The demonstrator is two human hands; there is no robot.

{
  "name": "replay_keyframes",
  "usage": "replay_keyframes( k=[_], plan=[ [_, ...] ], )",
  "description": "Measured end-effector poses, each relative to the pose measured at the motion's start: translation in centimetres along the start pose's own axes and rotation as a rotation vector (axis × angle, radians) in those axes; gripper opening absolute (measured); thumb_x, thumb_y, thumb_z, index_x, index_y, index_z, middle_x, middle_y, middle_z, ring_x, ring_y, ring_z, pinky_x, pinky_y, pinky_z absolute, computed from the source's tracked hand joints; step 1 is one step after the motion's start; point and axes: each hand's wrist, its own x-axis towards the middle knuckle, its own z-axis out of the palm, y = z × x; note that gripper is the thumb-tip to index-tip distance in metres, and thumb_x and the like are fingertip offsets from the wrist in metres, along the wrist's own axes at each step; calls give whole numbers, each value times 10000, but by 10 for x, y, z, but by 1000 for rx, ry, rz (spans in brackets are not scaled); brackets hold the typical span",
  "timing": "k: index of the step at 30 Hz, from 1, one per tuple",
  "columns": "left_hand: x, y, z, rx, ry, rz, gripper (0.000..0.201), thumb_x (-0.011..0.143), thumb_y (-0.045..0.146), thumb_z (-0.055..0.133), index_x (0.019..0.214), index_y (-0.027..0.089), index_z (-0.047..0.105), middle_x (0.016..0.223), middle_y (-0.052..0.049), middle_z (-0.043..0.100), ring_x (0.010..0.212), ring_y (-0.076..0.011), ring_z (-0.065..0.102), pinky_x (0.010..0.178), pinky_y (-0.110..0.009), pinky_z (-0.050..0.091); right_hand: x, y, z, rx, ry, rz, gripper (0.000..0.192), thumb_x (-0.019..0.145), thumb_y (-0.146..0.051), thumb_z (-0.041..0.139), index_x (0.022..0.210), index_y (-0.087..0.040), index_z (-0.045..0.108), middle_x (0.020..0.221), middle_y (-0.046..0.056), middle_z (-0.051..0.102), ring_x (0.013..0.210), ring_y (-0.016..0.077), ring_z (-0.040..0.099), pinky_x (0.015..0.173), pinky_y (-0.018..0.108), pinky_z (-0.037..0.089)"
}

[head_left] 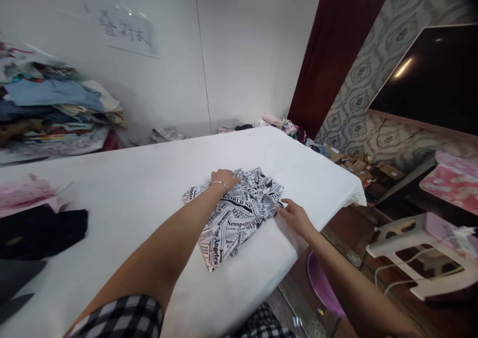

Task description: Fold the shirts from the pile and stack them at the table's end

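A short-sleeved-looking shirt (239, 223) with a black-and-white newspaper print lies on the white-covered table (142, 178), its far right part bunched up in wrinkles. My left hand (226, 177), with a thin bracelet at the wrist, reaches across the shirt to its far edge. Its fingers are bent onto the cloth there, their tips partly hidden. At the shirt's right edge, my right hand (296, 217) pinches the fabric between thumb and fingers.
Dark folded clothes (43, 231) and a pink garment (26, 193) lie at the table's left. A tall clothes pile (56, 104) stands behind. Beyond the right edge are a plastic stool (421, 248), a pink basin (323, 283) and cardboard boxes (388, 171).
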Motion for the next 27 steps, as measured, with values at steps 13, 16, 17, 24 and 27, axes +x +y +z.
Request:
replay_keyframes(
  k=[13, 16, 17, 24, 27],
  plan=[
    [6, -2, 5, -168, -199, 105, 412, 755, 626, 525, 701, 258, 702, 820, -48, 733, 850, -273, 659, 708, -319, 484, 15, -11, 25, 415, -39, 43, 676, 724, -371, 656, 1353, -193, 484, 845, 29, 665, 547, 129, 559, 440, 238, 405],
    [11, -14, -10, -173, -170, 70, 552, 806, 677, 389, 868, 240, 720, 995, -76, 736, 952, -281, 655, 770, -320, 479, -2, -20, 19, 542, -67, 135, 881, 701, -386, 712, 1467, -217, 312, 876, 45, 681, 572, 146, 602, 393, 217, 400],
    [13, -19, -14, -168, -163, 59, 592, 806, 693, 369, 938, 232, 716, 1076, -89, 721, 1005, -288, 643, 801, -324, 475, -10, -22, 17, 564, -66, 163, 923, 703, -387, 721, 1487, -229, 260, 874, 46, 686, 580, 151, 612, 402, 220, 419],
    [15, -33, -11, -95, -259, 18, 754, 551, 637, 714, 1113, 135, 679, 1255, -222, 620, 1138, -389, 578, 863, -396, 476, -50, -28, 27, 781, -226, 374, 1174, 653, -355, 806, 1518, -327, 12, 1077, 98, 672, 715, 206, 675, 482, 300, 536],
    [14, -25, -2, -82, -297, 13, 677, 528, 573, 754, 1018, 107, 705, 1106, -237, 685, 992, -387, 643, 777, -398, 502, -50, -39, 43, 840, -249, 326, 1240, 610, -341, 834, 1516, -336, -12, 1080, 76, 670, 677, 180, 650, 484, 299, 537]
  ],
)
